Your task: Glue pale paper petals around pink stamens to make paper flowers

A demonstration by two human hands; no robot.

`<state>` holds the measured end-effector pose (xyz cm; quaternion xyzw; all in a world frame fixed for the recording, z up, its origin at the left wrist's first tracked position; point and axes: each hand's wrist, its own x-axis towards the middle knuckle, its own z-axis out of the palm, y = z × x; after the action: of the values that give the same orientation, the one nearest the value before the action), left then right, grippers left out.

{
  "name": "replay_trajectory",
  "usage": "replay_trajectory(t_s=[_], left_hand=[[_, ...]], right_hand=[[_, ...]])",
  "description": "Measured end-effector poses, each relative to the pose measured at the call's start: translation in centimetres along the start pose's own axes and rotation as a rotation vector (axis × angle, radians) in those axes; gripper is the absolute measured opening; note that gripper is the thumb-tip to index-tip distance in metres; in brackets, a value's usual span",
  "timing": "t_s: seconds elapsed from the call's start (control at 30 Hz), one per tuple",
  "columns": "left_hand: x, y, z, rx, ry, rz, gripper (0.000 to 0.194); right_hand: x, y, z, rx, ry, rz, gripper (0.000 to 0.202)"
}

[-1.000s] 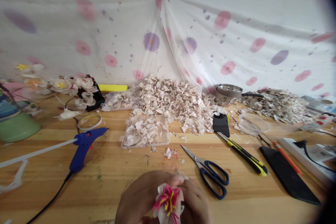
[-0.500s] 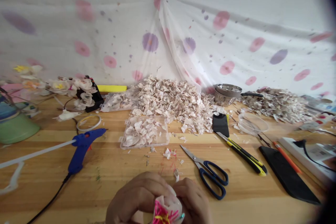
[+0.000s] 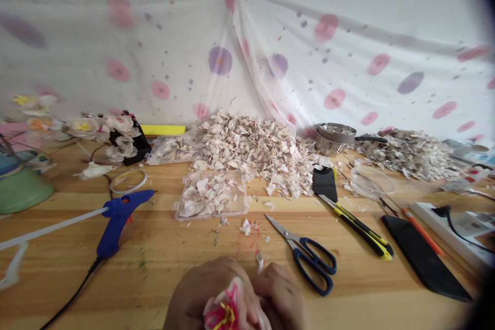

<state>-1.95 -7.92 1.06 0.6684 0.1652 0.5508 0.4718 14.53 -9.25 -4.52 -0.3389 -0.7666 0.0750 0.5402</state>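
A small handmade flower (image 3: 232,307) with white petals, pink streaks and a yellow centre is at the bottom of the view. My left hand (image 3: 197,289) is curled around it, its fingers closed. Close against it, my right hand (image 3: 282,294) has its fingers bent and pinched at the pale petals on the flower's right side. Both hands' fingertips are partly hidden. Just beyond them lies a dry petal scrap (image 3: 260,260). Scissors (image 3: 301,247) with dark blue handles rest to the right of my right hand, blades pointing away.
A blue glue gun (image 3: 119,224) lies at left. Ahead are a clear plastic box (image 3: 242,201) of petals and a big petal heap (image 3: 247,149). To the right are a yellow-black utility knife (image 3: 359,229), a black phone-like slab (image 3: 423,258) and a white power strip (image 3: 448,227).
The flower has turned and shifted left and up, so its pink and yellow centre shows more. My left hand has rotated with it; my right hand stays close beside it.
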Motion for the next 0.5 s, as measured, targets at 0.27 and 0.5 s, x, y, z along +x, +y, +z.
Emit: replay_trajectory(t_s=[0.27, 0.5], left_hand=[[-0.06, -0.03, -0.27, 0.064, 0.113, -0.170, 0.011], [0.22, -0.40, 0.20, 0.014, 0.007, -0.138, 0.007]], right_hand=[[0.15, 0.11, 0.28, -0.003, 0.003, -0.005, 0.028], [-0.66, 0.41, -0.26, 0.001, 0.017, 0.040, 0.033]])
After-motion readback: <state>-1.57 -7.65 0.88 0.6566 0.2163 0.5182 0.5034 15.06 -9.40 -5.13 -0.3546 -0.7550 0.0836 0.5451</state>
